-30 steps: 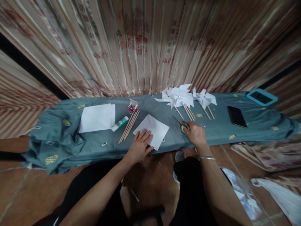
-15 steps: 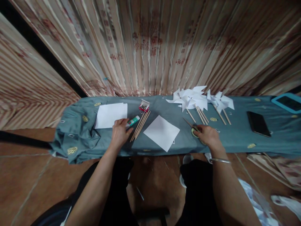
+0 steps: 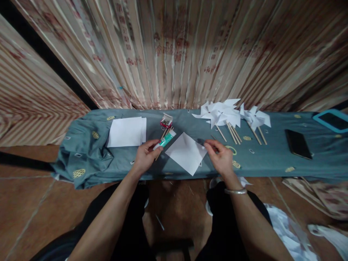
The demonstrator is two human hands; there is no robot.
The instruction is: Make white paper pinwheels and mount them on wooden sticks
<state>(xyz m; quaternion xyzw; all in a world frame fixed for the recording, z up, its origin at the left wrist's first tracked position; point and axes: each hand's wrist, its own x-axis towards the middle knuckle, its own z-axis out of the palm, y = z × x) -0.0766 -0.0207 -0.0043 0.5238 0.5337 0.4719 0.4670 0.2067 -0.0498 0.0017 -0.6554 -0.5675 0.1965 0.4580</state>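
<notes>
My left hand (image 3: 144,156) has lifted the glue stick (image 3: 164,141) off the blue cloth (image 3: 266,159), fingers clamped round it above the wooden sticks (image 3: 163,136); my right hand (image 3: 221,157) has left the scissors (image 3: 230,148), its fingers loosely apart, empty, at the white paper square's (image 3: 186,152) right corner.

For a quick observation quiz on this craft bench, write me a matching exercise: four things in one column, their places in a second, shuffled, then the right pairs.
Things:
1. glue stick
2. black phone
3. paper pinwheels
4. stack of white sheets

Places:
A. lying flat toward the right end of the cloth
B. held in the left hand
C. on the cloth left of the small pin box
D. heaped at the back, beyond the right hand

Pairs: 1-B, 2-A, 3-D, 4-C
</notes>
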